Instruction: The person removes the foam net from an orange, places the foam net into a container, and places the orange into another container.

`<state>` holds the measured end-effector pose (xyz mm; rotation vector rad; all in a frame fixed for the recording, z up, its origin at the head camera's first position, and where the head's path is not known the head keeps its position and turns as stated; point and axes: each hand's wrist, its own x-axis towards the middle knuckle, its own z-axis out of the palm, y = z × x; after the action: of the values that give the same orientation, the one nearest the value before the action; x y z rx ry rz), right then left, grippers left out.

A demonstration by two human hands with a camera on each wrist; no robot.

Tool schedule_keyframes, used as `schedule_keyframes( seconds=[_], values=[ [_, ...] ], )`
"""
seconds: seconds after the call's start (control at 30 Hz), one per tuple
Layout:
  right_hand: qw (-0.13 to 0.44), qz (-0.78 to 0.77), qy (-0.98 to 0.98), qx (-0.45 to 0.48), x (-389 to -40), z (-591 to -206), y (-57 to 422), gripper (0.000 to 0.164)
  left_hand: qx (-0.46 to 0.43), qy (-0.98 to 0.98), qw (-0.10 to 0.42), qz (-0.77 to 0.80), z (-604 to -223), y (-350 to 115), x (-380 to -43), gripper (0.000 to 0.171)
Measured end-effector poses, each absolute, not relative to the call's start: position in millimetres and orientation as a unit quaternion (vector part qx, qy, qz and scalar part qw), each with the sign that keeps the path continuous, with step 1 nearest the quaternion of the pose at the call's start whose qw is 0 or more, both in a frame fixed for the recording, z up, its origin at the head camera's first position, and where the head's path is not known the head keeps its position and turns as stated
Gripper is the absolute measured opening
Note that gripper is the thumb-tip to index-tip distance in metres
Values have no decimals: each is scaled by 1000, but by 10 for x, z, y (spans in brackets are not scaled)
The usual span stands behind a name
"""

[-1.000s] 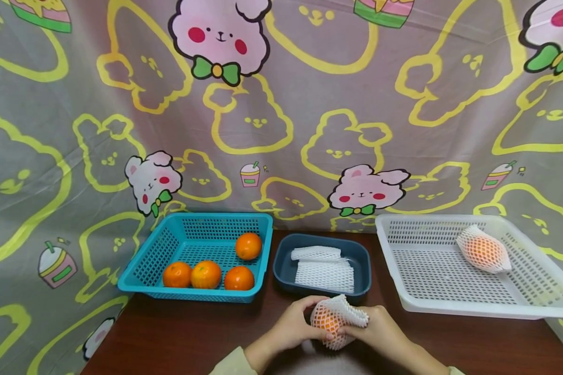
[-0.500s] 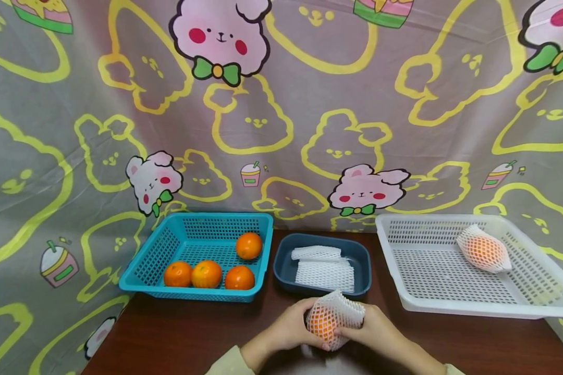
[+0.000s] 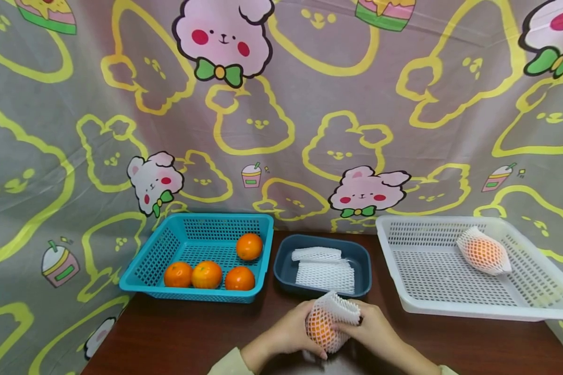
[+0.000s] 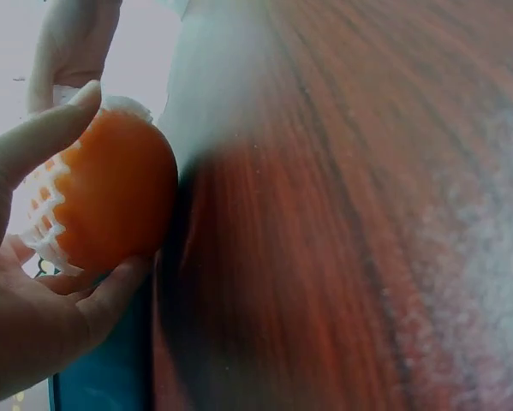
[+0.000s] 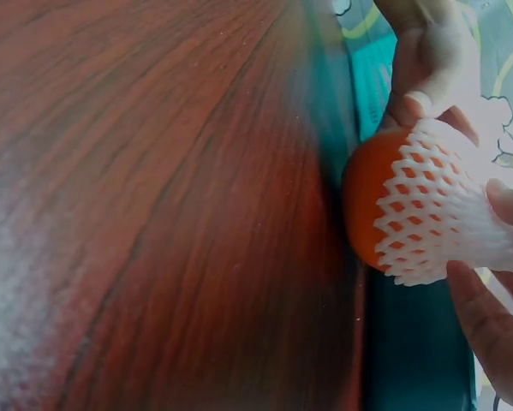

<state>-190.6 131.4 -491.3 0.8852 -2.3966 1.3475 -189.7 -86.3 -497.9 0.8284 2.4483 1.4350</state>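
Observation:
An orange (image 3: 320, 329) sits partly inside a white foam net sleeve (image 3: 341, 309), near the table's front. My left hand (image 3: 290, 329) grips the fruit from the left, thumb on the near side and fingers round it. From the right, my right hand (image 3: 376, 332) holds the sleeve, its thumb pressed over the netting. The left wrist view shows the lower end of the orange (image 4: 128, 193) bare, with netting (image 4: 49, 210) behind it. In the right wrist view the sleeve (image 5: 423, 210) covers the other half and narrows toward the right hand's fingers (image 5: 483, 321).
A teal basket (image 3: 141, 287) with several bare oranges stands at the back left. Behind the hands, a dark blue tray (image 3: 281, 276) carries folded net sleeves (image 3: 326, 275). The white basket (image 3: 450, 307) at the right contains one netted orange (image 3: 484, 252). A patterned cloth (image 3: 281, 130) hangs behind.
Both hands and the orange have shifted slightly left. The sleeve's open end has turned a little leftward, and the left thumb has slid lower on the near side of the fruit.

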Motion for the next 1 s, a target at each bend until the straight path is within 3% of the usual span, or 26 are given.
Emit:
schedule_keyframes(
  seconds=[0.37, 0.77, 1.0],
  values=[
    [158, 450, -827, 298, -1956, -4829, 1307, 22, 226, 826, 105, 506, -4992, -870, -1868, 90],
    [114, 472, -833, 267, -2061, -4622, 1360, 30, 198, 832, 132, 501, -4975, -872, -1883, 82],
    [165, 424, -855, 250, -2253, -4387, 1472, 32, 204, 850, 129, 468, -4971, -868, -1870, 78]
  ],
)
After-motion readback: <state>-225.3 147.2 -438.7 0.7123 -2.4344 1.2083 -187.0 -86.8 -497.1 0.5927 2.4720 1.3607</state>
